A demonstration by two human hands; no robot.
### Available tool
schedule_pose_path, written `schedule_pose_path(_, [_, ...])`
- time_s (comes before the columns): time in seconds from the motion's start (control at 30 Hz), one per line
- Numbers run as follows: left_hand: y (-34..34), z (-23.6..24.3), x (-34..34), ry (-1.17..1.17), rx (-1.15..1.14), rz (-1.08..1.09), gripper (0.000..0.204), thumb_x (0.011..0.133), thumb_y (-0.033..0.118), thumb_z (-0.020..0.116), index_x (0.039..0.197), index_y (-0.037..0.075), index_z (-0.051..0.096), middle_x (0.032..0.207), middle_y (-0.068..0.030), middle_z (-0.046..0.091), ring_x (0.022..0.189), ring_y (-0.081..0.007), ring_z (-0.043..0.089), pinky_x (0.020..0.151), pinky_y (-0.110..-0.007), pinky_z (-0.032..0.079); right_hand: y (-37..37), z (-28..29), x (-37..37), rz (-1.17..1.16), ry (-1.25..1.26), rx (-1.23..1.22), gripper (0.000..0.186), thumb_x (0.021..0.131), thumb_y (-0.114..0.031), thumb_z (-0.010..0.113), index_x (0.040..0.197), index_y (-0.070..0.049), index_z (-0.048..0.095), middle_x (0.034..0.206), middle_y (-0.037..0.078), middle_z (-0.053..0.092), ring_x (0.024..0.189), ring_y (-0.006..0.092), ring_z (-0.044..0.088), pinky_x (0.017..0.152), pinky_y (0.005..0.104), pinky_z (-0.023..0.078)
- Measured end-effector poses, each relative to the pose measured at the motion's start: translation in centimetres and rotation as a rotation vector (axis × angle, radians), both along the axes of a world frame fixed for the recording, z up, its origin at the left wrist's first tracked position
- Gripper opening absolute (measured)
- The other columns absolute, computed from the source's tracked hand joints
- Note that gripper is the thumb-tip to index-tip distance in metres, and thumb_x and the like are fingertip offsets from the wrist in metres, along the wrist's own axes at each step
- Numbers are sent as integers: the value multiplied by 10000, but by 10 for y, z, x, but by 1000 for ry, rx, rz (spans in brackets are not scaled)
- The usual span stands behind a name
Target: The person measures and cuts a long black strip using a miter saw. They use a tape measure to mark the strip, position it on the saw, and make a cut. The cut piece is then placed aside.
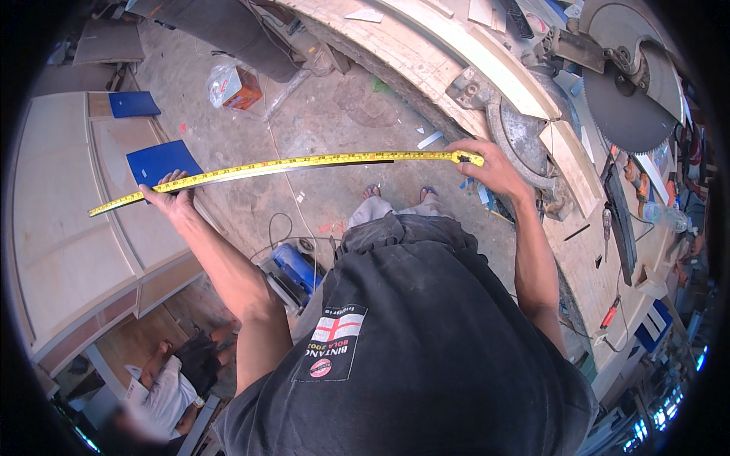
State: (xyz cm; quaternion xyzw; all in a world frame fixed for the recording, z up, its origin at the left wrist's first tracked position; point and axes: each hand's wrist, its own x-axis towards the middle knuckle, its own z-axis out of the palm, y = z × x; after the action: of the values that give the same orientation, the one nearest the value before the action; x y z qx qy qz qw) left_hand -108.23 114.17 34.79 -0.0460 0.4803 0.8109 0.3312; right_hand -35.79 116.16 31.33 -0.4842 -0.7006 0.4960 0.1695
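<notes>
A yellow tape measure (312,160) is drawn out in a long, slightly bowed line across the view. My right hand (494,171) grips its small yellow case, beside the workbench edge. Toward the blade's free end, my left hand (173,196) is closed round it, with the thumb along the near side. The free end reaches past that hand, over a pale wooden panel. Under the blade runs a thin strip (262,172) with a dark far end; whether my left fingers hold it too, I cannot tell. Behind my left hand lies a blue sheet (163,158).
On the right, the workbench (585,251) carries a circular-blade saw (627,106), screwdrivers (610,313) and wood pieces. Pale panelled cabinetwork (61,182) fills the left. A blue power tool (295,266) and cables lie near my feet. Another person (171,395) is at lower left.
</notes>
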Motion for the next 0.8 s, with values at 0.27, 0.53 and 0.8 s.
schedule_pose_path(0.27, [2, 2, 13, -34, -21, 16, 718, 933, 741, 687, 768, 81, 456, 697, -59, 417, 653, -223, 441, 592, -355, 369, 2, -5, 1, 12, -4, 36, 423, 887, -218, 743, 1286, -78, 760, 1156, 142, 744, 1044, 247, 699, 942, 388, 548])
schedule_pose_path(0.53, [2, -2, 10, -73, -70, 30, 716, 919, 748, 704, 761, 83, 491, 724, -75, 491, 714, -250, 481, 709, -418, 468, 4, -10, 3, 20, 11, -26, 436, 890, -221, 743, 1301, -77, 757, 1254, 152, 753, 1181, 285, 692, 1049, 400, 520])
schedule_pose_path(0.8, [9, -3, 27, -17, -144, 50, 669, 927, 756, 687, 1156, 128, 677, 1099, -85, 680, 979, -316, 611, 924, -606, 510, 5, -21, 3, 16, -9, -78, 454, 894, -239, 742, 1321, -84, 757, 1293, 152, 752, 1219, 291, 683, 1085, 412, 505])
